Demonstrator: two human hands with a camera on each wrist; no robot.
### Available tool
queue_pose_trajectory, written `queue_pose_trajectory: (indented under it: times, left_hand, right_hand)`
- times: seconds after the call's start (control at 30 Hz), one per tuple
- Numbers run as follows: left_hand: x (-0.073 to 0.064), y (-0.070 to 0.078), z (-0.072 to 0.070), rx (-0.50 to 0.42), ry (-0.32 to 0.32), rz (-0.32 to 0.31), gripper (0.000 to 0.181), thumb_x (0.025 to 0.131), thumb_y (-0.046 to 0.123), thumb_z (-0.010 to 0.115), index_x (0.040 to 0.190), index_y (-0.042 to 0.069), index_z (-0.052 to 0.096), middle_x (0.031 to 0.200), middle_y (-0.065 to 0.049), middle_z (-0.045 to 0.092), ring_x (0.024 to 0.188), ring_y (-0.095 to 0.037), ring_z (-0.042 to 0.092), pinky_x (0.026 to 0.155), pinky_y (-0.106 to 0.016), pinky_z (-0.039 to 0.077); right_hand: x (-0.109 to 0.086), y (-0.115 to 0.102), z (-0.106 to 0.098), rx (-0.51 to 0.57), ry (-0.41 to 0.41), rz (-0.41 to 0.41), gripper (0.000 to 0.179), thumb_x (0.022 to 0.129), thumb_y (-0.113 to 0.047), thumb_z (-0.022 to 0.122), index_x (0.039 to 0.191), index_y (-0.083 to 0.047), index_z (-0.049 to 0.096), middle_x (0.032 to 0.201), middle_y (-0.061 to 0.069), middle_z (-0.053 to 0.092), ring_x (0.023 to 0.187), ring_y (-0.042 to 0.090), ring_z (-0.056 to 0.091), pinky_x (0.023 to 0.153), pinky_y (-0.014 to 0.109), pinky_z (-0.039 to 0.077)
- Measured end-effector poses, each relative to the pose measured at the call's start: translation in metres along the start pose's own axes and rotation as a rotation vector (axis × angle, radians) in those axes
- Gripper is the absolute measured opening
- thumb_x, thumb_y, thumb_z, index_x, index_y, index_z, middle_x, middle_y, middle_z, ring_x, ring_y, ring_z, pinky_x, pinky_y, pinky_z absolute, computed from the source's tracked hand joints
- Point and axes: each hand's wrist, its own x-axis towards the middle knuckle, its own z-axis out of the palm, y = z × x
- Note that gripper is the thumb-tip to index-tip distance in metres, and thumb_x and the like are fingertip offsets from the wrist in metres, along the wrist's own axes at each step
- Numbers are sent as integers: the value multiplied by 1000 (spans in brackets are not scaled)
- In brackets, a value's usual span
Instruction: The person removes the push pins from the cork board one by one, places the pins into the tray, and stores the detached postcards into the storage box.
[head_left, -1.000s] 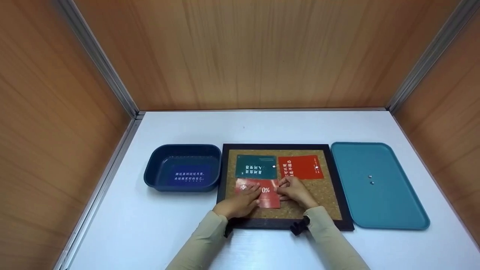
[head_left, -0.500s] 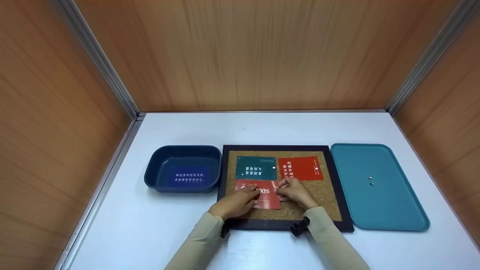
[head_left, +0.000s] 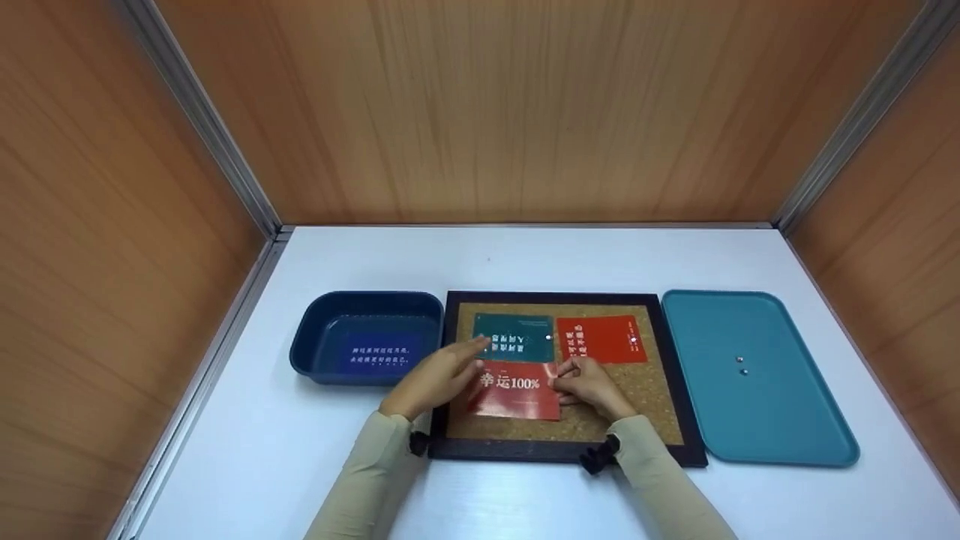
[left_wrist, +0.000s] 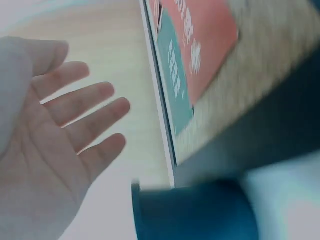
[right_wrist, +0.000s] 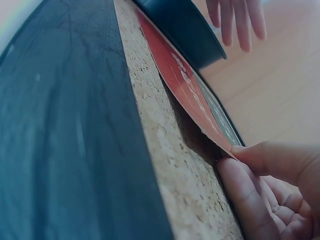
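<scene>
My right hand [head_left: 592, 386] pinches the right edge of a red card [head_left: 517, 401] between thumb and fingers. White writing with "100%" runs across that card. In the right wrist view the card [right_wrist: 175, 80] bows up off the cork at the pinched end. My left hand [head_left: 439, 375] is raised at the board's left side, fingers extended and spread, and overlaps the red card's left end in the head view. Its palm [left_wrist: 55, 145] holds nothing in the left wrist view. Behind the red card lies a green card [head_left: 517, 334], and a second red card [head_left: 604, 337] is at back right.
A dark-framed cork board [head_left: 637, 397] lies under the cards. To its left stands a dark blue bin [head_left: 300, 367] holding a blue card [head_left: 379, 352]. At right, a teal tray [head_left: 780, 420] carries two small shiny bits [head_left: 740, 359]. Wooden panels [head_left: 525, 112] enclose the table.
My left hand has lifted off the red card and moved left and back, uncovering its writing. The right hand keeps its pinch in nearly the same place.
</scene>
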Motion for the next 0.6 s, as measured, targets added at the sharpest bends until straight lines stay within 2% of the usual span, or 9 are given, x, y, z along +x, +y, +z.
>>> queue_pose_trajectory:
  times: [0.1,0.3,0.43,0.6]
  left_hand:
    - [-2,-11,-11,-39,73,-8,46,103,29,45,148,23,39,153,-1,39,140,-23,38,115,-43,32]
    - [-8,-33,-30,-73,238,-5,43,103,24,46,145,14,44,149,-11,44,138,-30,41,115,-47,31]
    - [-13,-46,-43,-92,276,-39,44,103,25,45,144,11,45,150,-10,42,140,-27,38,116,-47,29]
    - [-19,-62,-57,-129,291,-80,46,104,29,42,146,11,41,152,-11,39,142,-30,35,117,-50,27]
  right_hand:
    - [0,0,0,0,3,4,21,82,-5,72,94,2,57,78,8,64,57,11,63,57,26,58]
    - [0,1,0,1,-21,-11,20,84,-7,72,95,2,57,79,8,64,58,10,63,57,25,58]
    - [0,1,0,11,-31,-9,22,84,-7,71,97,2,56,79,7,62,57,10,63,56,24,57]
    - [-1,1,-1,20,-34,-15,21,85,-6,70,98,3,55,78,6,62,58,10,62,56,25,58]
